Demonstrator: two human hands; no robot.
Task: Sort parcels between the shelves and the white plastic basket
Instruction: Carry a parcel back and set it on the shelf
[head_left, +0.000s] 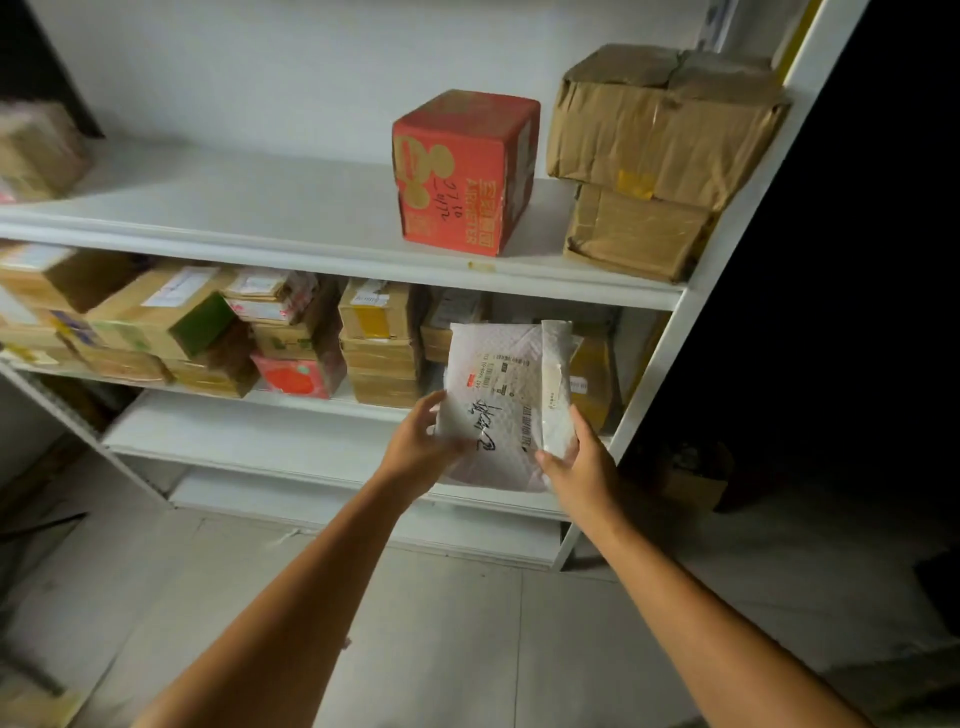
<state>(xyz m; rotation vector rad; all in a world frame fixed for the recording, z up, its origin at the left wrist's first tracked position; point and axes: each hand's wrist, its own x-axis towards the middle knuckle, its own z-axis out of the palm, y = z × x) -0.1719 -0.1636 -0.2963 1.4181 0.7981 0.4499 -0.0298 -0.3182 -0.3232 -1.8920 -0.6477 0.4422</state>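
Observation:
A white bubble-mailer parcel (498, 395) with a printed label and black handwriting is held upright in front of the right end of the middle shelf (311, 402). My left hand (421, 441) grips its lower left edge. My right hand (576, 462) grips a second, narrower white padded parcel (557, 384) pressed against the first one's right side. The white plastic basket is not in view.
The upper shelf (260, 208) carries a red carton (462, 171) and two stacked brown taped boxes (660, 150), with bare board to their left. Several brown boxes (379, 343) crowd the middle shelf. A white upright post (727, 249) bounds the right side. Tiled floor lies below.

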